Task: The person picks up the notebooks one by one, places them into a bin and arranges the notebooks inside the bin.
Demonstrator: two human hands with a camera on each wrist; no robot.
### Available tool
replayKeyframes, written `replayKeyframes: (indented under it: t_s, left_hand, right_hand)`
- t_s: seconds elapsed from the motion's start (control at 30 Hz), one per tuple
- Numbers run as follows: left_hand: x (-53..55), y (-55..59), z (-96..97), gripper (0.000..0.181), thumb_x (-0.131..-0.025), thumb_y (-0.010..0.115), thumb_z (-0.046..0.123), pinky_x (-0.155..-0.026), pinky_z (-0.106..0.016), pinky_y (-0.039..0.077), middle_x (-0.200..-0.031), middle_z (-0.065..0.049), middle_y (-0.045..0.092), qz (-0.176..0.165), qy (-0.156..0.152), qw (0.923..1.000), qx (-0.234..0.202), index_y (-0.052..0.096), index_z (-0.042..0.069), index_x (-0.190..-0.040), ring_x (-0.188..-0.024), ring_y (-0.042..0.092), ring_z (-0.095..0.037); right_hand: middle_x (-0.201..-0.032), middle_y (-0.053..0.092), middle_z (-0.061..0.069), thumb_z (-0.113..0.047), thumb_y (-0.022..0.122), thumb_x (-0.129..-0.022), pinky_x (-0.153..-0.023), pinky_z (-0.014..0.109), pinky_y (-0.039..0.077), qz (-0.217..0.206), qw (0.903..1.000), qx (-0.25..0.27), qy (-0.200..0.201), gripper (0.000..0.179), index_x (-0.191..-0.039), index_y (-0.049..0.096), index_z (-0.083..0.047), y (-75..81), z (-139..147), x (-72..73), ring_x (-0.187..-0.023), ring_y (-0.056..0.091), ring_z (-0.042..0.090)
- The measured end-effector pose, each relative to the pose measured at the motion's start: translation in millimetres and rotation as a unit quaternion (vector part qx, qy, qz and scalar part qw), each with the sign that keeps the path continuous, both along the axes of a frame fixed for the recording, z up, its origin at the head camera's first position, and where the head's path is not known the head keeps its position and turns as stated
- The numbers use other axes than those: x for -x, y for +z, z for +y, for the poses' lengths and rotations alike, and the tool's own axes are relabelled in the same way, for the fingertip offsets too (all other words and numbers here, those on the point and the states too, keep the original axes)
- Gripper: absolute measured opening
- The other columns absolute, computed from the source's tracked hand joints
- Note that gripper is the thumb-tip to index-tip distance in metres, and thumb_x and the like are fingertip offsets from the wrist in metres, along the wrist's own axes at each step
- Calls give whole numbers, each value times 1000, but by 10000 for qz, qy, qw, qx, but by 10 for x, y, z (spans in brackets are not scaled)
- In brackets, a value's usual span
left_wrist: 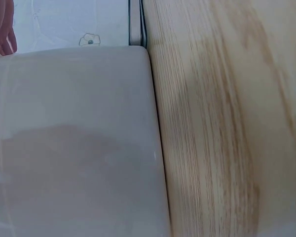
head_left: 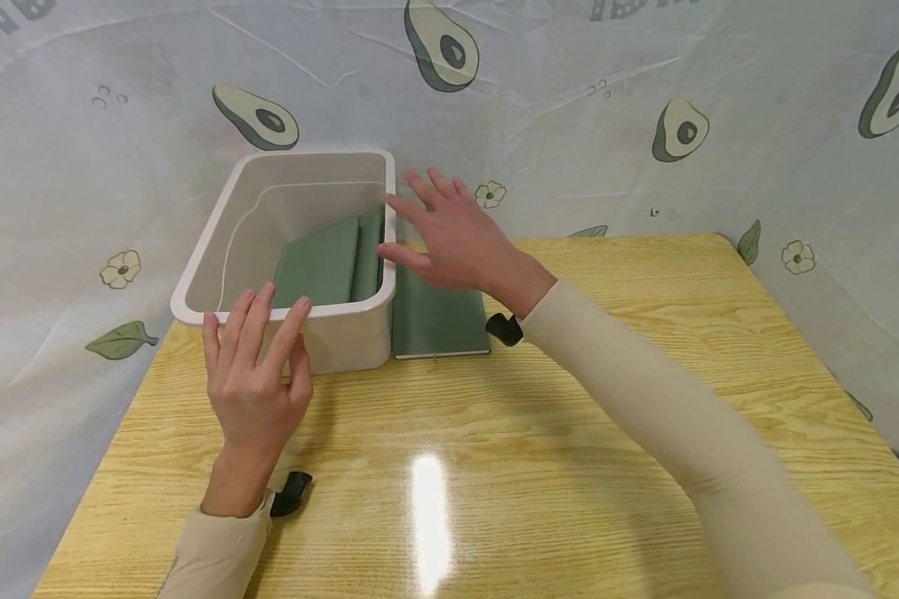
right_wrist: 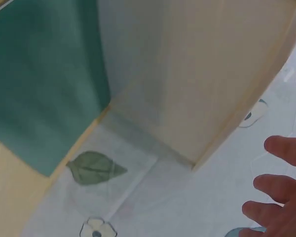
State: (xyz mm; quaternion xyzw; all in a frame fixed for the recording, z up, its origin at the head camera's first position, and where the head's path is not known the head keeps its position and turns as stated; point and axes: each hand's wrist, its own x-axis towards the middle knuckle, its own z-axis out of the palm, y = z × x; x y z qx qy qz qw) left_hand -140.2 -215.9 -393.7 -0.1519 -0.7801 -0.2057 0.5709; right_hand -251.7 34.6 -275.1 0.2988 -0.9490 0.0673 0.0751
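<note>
A white plastic bin (head_left: 352, 337) stands on the table with two green, book-like covers (head_left: 318, 262) leaning inside it. My left hand (head_left: 258, 391) is at the bin's front rim, fingers spread and extended over the edge. Beside the right rim, my right hand (head_left: 460, 237) has its fingers spread, fingertips right at the edge in the head view. Neither hand grips anything. Below the right hand, a green hardcover notebook (head_left: 438, 320) lies flat against the bin's right side; the right wrist view shows its cover (right_wrist: 44, 84) next to the bin wall (right_wrist: 187, 74).
The wooden table (head_left: 607, 399) extends to the right and toward the front. A pale cloth (head_left: 554, 100) with avocado and flower prints hangs behind and along the sides. Black straps (head_left: 292, 492) sit at both cuffs.
</note>
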Motion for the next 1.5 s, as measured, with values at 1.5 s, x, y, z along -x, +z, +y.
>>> replayKeyframes:
  t_s: [1.5]
  left_hand:
    - [0,-13,33,34,-96,63,7,-123,-66,35,-136,-18,73,174,40,9998,14,79,16,-124,-130,66,-41]
  right_hand:
    - [-181,-1,17,-64,49,-105,-132,67,4,-795,9942,464,-562,83,-172,16,-28,-293,666,-33,-166,-2,48]
